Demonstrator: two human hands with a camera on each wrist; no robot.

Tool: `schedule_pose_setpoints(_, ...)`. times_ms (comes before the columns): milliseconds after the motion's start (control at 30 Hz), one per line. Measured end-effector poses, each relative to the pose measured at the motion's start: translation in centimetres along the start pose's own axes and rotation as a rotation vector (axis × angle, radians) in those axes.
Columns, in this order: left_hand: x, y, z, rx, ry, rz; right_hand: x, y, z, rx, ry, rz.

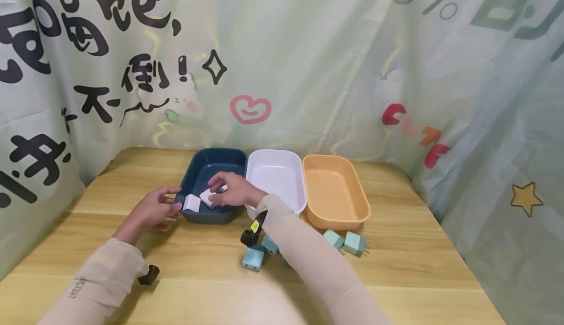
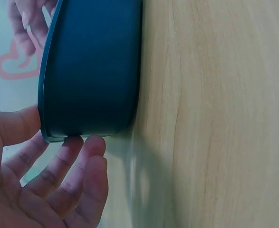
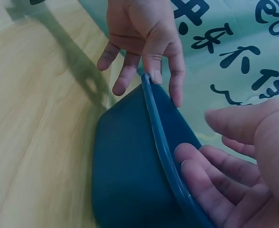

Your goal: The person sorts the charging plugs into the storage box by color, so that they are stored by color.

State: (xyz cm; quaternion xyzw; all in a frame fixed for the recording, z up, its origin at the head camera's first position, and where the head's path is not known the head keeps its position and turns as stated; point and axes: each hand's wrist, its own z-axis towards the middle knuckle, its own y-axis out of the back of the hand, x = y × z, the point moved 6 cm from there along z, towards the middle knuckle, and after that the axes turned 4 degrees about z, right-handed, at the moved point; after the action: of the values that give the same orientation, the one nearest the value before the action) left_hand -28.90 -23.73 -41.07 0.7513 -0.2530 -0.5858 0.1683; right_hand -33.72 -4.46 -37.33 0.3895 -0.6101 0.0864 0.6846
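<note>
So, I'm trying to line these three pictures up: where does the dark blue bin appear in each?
Head: the dark blue bin is left of centre, beside the white bin.
Left wrist: upper part, left of centre, outer wall showing.
Right wrist: lower middle, rim slanting down rightward.
Shared landmark: the left hand, at the dark blue bin's rim in all three.

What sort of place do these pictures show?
Probably an indoor tabletop workspace, curtained off: a pale green, cloth-like printed curtain hangs behind the light brown, wood-grained table, where three rounded rectangular plastic trays stand side by side. The wider room is out of view.
</note>
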Motion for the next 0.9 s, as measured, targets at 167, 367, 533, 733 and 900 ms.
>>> schedule_pose_setpoints(167, 0.0, -0.1, 0.1, 0.002, -0.008, 0.003, -0.3, 0.7, -1.5, -0.025, -0.025, 0.057)
schedule_pose_setpoints(367, -0.1, 0.0, -0.1, 0.007, -0.008, 0.009, -0.2, 1.4, -3.5, -0.023, 0.009, 0.075)
schedule_pose_setpoints(533, -0.1, 0.0, -0.2, 0.008, -0.021, 0.005, -0.4, 2.2, -5.5, -0.024, 0.063, 0.079)
schedule_pose_setpoints(733, -0.3, 0.3, -0.2, -0.002, -0.039, 0.029, -1.3, 3.1, -7.4, -0.056, 0.081, 0.105)
schedule_pose_setpoints(900, -0.4, 0.2, -0.2, 0.003, -0.018, 0.038, -1.9, 3.5, -8.9, -0.062, 0.082, 0.084)
